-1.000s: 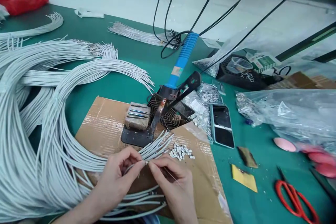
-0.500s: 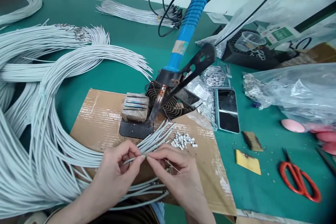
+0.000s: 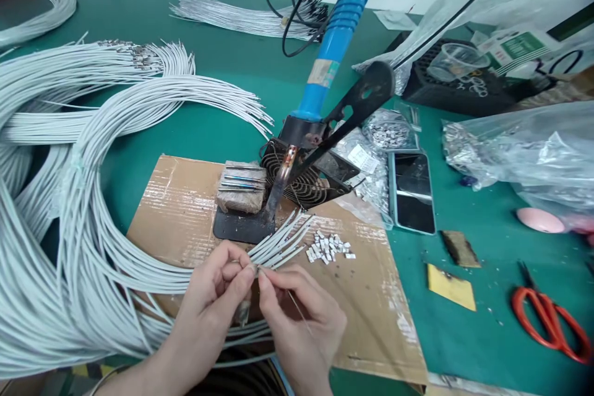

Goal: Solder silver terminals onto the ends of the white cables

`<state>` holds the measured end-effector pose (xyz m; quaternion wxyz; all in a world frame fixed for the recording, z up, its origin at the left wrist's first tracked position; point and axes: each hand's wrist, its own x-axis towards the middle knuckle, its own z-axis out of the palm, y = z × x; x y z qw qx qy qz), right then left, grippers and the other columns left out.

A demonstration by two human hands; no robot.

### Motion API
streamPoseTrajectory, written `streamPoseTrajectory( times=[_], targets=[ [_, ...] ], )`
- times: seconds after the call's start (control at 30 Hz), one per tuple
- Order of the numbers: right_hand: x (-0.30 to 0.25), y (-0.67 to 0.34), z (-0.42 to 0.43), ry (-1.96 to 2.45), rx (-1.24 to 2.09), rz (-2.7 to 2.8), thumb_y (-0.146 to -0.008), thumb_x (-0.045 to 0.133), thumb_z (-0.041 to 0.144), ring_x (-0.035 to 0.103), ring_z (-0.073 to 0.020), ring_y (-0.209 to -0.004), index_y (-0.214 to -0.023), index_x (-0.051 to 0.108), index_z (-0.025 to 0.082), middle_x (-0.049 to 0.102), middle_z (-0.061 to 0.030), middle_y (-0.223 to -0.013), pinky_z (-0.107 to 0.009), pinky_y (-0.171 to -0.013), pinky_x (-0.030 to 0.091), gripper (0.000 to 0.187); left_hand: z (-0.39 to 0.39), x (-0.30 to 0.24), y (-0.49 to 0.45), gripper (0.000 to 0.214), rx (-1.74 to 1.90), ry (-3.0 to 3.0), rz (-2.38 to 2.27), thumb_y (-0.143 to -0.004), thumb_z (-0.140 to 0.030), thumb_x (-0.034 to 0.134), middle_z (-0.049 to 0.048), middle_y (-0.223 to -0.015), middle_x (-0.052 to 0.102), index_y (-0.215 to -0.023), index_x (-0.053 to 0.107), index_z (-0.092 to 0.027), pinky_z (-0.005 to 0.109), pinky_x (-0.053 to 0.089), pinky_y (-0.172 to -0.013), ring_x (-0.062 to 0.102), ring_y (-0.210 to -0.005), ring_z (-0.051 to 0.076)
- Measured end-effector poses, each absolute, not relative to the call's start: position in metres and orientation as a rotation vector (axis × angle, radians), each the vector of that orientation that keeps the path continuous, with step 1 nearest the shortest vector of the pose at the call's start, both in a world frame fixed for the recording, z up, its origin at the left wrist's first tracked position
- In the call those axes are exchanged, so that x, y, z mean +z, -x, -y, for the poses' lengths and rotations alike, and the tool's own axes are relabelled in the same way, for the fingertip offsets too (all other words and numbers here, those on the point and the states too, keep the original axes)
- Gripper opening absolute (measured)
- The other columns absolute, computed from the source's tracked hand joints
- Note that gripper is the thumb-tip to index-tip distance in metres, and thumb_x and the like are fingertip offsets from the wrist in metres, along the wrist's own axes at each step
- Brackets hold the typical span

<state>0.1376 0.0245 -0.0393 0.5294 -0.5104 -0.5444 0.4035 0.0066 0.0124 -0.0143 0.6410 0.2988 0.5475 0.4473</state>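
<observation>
While leaning over the cardboard sheet [image 3: 371, 303], pinches one cable end [image 3: 255, 268] between thumb and forefinger of the left hand [image 3: 218, 300], fingers closed firmly on it. Meets the same tip with the right hand [image 3: 299, 322], thumb and forefinger closed on it too, fingertips [image 3: 262, 277] touching those of the left. Holds the cable end just above the near half of the cardboard, at the root of a fan of loose grey ends [image 3: 284, 240] spreading up and right towards a small pile of metal terminals [image 3: 330, 248] lying just beside them. Hangs both wrists over more grey strands running leftwards into the big looped cable bundle [image 3: 88, 260] sprawled across the green table [image 3: 218, 117]. Faces, just beyond the hands, a black stand [image 3: 236, 229] on the cardboard with a soldering iron [image 3: 338, 37] leaning in it, blue handle up and tilted right, tip down beside a worn block [image 3: 240, 190]. Has a round black fan [image 3: 304, 184] close behind the iron, a phone [image 3: 411, 193] face up to the right, off the cardboard, and red-handled scissors [image 3: 550, 320] well apart near the right edge.
</observation>
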Motion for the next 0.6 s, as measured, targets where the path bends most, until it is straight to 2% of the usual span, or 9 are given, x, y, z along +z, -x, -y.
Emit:
streamPoseTrajectory(
  times=[0.1,0.3,0.43,0.6],
  targets=[
    [-0.042,-0.138,-0.022,1.138,0.818,1.423,-0.086,0.073,0.002,0.058,-0.0112,-0.057,-0.092,0.082,0.023,0.067,0.0018,-0.067,-0.021,-0.05,0.046,0.024,-0.014,-0.019,-0.005,0.031,1.028,-0.574,-1.205,-0.096,-0.048,0.07,-0.011,-0.058,0.043,-0.086,0.059,-0.021,0.018,0.014,-0.041,0.015,-0.046,0.005],
    [-0.031,-0.152,-0.037,1.082,0.908,1.557,-0.09,0.073,0.004,0.064,-0.0125,-0.062,-0.096,0.083,0.026,0.074,0.0017,-0.072,-0.023,-0.058,0.051,0.025,-0.013,-0.015,-0.002,0.03,1.066,-0.714,-1.33,-0.095,-0.046,0.07,-0.0104,-0.057,0.039,-0.085,0.062,-0.019,0.019,0.015,-0.044,0.02,-0.05,0.008],
    [-0.025,-0.161,-0.044,1.107,1.098,1.581,-0.095,0.069,0.014,0.065,-0.0125,-0.064,-0.089,0.082,0.024,0.075,0.0006,-0.075,-0.022,-0.056,0.048,0.018,-0.014,-0.006,-0.003,0.025,1.066,-0.752,-1.405,-0.094,-0.038,0.07,-0.0113,-0.057,0.035,-0.083,0.062,-0.018,0.022,0.013,-0.047,0.019,-0.053,0.009],
    [-0.023,-0.167,-0.047,1.141,1.214,1.617,-0.104,0.058,0.028,0.059,-0.0128,-0.064,-0.078,0.073,0.02,0.063,0.0013,-0.07,-0.024,-0.057,0.043,0.031,-0.012,-0.005,-0.004,0.021,1.057,-0.785,-1.41,-0.094,-0.036,0.068,-0.0107,-0.057,0.037,-0.082,0.063,-0.019,0.022,0.015,-0.047,0.021,-0.052,0.009]
  ],
)
